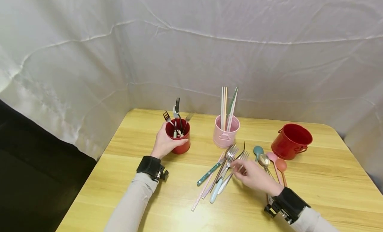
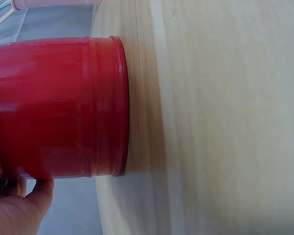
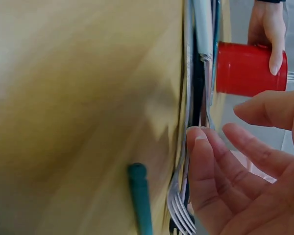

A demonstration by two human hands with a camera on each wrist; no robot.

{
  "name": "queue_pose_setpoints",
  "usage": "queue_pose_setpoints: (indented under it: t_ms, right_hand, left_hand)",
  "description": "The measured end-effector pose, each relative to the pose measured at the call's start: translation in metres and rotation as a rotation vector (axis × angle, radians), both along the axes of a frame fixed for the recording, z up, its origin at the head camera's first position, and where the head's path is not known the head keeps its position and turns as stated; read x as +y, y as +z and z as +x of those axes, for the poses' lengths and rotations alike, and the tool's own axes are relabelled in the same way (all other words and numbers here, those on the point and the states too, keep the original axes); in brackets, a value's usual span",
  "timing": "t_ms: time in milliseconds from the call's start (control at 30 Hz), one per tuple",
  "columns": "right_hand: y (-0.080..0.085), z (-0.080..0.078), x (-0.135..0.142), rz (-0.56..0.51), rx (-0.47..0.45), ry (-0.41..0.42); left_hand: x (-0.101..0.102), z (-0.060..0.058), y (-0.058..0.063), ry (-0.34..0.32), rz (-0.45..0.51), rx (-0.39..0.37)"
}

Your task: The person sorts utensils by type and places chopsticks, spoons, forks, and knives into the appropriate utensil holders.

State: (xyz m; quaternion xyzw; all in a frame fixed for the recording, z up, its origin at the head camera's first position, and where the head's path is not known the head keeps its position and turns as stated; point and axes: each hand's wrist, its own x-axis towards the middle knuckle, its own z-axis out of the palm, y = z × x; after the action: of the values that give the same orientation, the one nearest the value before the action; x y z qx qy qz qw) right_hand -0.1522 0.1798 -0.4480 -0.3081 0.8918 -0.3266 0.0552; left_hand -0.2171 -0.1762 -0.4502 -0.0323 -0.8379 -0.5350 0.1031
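On the left of the head view, my left hand (image 1: 167, 142) grips a red metal bucket (image 1: 183, 147), thumb across its front below the rim. Several forks (image 1: 178, 107) stand in that bucket, tines up. My right hand (image 1: 252, 176) is over a loose pile of cutlery mid-table, its fingers loosely bent and the thumb apart. The pile includes a fork with a light blue handle (image 1: 216, 191), a teal patterned handle (image 1: 208, 174) and a pink chopstick (image 1: 197, 200). In the right wrist view, the fingertips are right at the pile, by a silver fork (image 3: 180, 208), with nothing pinched.
Behind the pile stands a pink bucket (image 1: 224, 140) holding several chopsticks (image 1: 224, 107). A second red bucket (image 1: 282, 145) stands tilted-looking at the right. Beside my right hand lie spoons: teal (image 1: 258, 150), metal (image 1: 264, 160), pink (image 1: 272, 156) and orange (image 1: 281, 165). A grey curtain (image 1: 209, 65) hangs behind.
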Motion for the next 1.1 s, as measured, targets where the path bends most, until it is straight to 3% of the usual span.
queue_pose_setpoints:
  t_ms: [433, 800, 933, 1100]
  right_hand:
    - [-0.005, 0.003, -0.003, 0.033, -0.077, 0.068]
    - [-0.012, -0.002, -0.008, 0.057, -0.134, 0.043]
    - [-0.012, -0.003, -0.010, 0.057, -0.119, 0.049]
    - [-0.013, -0.003, -0.012, 0.097, -0.035, 0.012]
  left_hand:
    - [0.000, -0.001, -0.002, 0.007, -0.009, -0.003]
    - [0.000, -0.001, -0.002, 0.012, -0.019, -0.008]
    - [0.000, -0.001, -0.002, 0.011, -0.019, -0.010]
    - [0.000, -0.001, -0.001, 0.005, 0.012, -0.013]
